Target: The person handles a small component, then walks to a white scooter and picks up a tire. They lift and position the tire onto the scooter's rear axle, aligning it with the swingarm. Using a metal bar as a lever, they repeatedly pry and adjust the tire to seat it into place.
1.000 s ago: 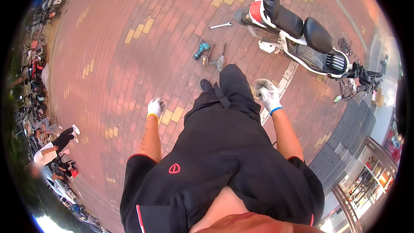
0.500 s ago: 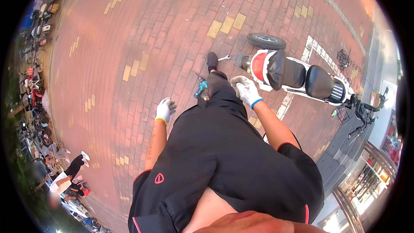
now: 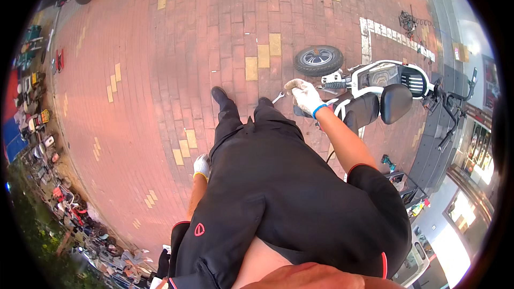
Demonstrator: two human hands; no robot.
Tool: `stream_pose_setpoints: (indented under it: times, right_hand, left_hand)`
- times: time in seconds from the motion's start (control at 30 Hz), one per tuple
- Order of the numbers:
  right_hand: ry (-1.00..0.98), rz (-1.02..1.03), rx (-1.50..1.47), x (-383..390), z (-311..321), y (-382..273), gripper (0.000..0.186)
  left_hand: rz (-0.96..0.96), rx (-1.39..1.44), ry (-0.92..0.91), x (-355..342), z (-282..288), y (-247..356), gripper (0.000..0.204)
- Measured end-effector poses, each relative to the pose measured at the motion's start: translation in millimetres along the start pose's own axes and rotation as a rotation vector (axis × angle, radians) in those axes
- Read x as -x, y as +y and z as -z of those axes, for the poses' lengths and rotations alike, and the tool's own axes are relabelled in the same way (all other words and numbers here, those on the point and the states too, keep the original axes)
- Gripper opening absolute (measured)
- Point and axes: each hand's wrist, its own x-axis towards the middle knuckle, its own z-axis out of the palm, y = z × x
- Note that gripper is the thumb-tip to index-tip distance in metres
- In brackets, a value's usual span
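While my gloved right hand (image 3: 306,98) is hanging near the tail of the scooter (image 3: 395,103), I'm honestly not managing to tell whether its half-curled grip is together; same for my left hand (image 3: 201,166), low at my side. Loose wheel (image 3: 318,60) is lying on the brick paving (image 3: 198,48) just beside the scooter.

Blk shirt (image 3: 310,198) w/ red trim (image 3: 384,265), 2 wht gloves (image 3: 306,98)

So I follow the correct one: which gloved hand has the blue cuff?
The right hand, nearer the scooter: it has a blue cuff, while the left hand, lower in the picture, shows no blue.
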Motion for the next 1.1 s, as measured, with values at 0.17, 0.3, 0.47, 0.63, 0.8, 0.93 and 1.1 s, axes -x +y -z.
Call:
stream_pose_setpoints:
  times: [0.17,0.3,0.47,0.63,0.8,0.93,1.1]
  right_hand:
    - [0.242,-0.035,-0.198,-23.7,-27.4,-9.6,0.032]
    - [0.309,-0.208,-0.413,-32.3,-30.2,-32.9,0.028]
    - [0.480,-0.345,-0.403,-75.1,16.8,-41.7,0.028]
    - [0.690,-0.266,-0.591,-117.9,108.6,-73.8,0.034]
    - [0.815,-0.150,-0.681,-156.9,185.8,-73.7,0.052]
    - [0.896,0.003,-0.606,-193.9,232.2,-103.1,0.063]
    - [0.974,-0.075,-0.938,-231.6,273.6,-157.3,0.047]
  left_hand:
    - [-0.098,-0.184,-0.062,-85.4,-6.8,190.8,0.035]
    - [-0.297,-0.293,-0.118,-106.5,-50.7,376.5,0.031]
    - [-0.383,-0.488,-0.097,-106.8,-168.6,536.9,0.030]
    - [-0.356,-0.689,-0.235,-68.3,-338.9,586.7,0.034]
    - [-0.589,-0.916,-0.578,47.1,-554.6,619.1,0.032]
    - [-0.694,-1.110,-0.832,112.5,-693.4,649.7,0.033]
    - [-0.693,-1.387,-0.941,150.1,-833.0,680.4,0.035]
